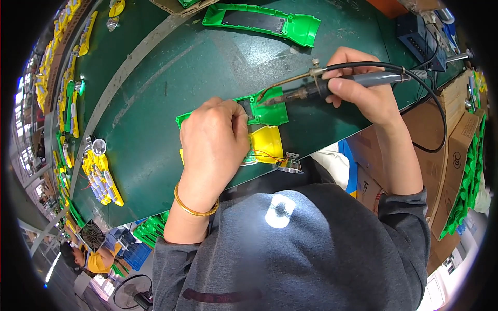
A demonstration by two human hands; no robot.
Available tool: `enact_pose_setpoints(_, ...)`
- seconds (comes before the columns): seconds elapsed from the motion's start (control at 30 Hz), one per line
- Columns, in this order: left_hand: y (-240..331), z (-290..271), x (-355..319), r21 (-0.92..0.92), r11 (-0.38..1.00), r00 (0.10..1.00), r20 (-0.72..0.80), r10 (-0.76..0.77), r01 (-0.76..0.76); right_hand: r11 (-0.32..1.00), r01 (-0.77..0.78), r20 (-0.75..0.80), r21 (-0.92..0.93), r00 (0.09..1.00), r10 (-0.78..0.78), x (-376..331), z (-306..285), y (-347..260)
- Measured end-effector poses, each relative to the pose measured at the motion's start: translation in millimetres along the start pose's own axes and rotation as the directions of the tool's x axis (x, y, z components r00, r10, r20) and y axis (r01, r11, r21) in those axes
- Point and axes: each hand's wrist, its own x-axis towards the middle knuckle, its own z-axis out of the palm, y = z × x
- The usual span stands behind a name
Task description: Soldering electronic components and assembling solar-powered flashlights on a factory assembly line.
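My right hand grips a soldering iron with a grey handle and a thin brass feed tube fixed along it. The iron's tip reaches over a green plastic shell, near its flared end; whether it touches cannot be made out. My left hand, fingers curled down, holds that shell on the table and hides its middle. Closer to me lies a yellow shell with thin red wires, partly under my left hand. A shiny reflector cup sits beside it at the table's edge.
Another green shell lies at the back of the green table. Yellow assemblies with reflectors are piled at the left. A dark blue soldering station stands far right, its cable looping near my right arm. Cardboard boxes stand right.
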Motion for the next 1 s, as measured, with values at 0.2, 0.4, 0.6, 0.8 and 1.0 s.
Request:
enact_pose_setpoints(0.2, 5.4, -5.2, -0.4, 0.01, 1.0, 1.0, -0.005, 0.004, -0.004, 0.913, 0.207, -0.449, 0.352, 0.893, -0.029, -17.8, 37.3, 2.7)
enact_pose_setpoints(0.4, 5.3, -5.7, -5.4, 0.004, 1.0, 1.0, -0.008, 0.021, -0.021, 0.734, 0.362, -0.54, 0.575, 0.842, 0.007, -18.7, 106.8, 28.3)
enact_pose_setpoints(0.6, -2.3, -5.9, -12.1, 0.034, 0.998, 0.998, -0.051, 0.045, -0.043, 0.727, 0.373, -0.532, 0.577, 0.847, -0.013, -17.0, 120.4, 25.7)
enact_pose_setpoints(0.8, -1.7, -3.5, -12.1, 0.046, 0.998, 0.996, -0.072, 0.049, -0.045, 0.749, 0.389, -0.539, 0.537, 0.841, -0.05, -21.5, 117.6, 24.3)
enact_pose_setpoints(1.0, 2.0, -6.2, -17.4, 0.093, 0.996, 0.999, -0.036, 0.004, -0.001, 0.751, 0.392, -0.549, 0.531, 0.834, -0.048, -26.9, 117.5, 27.3)
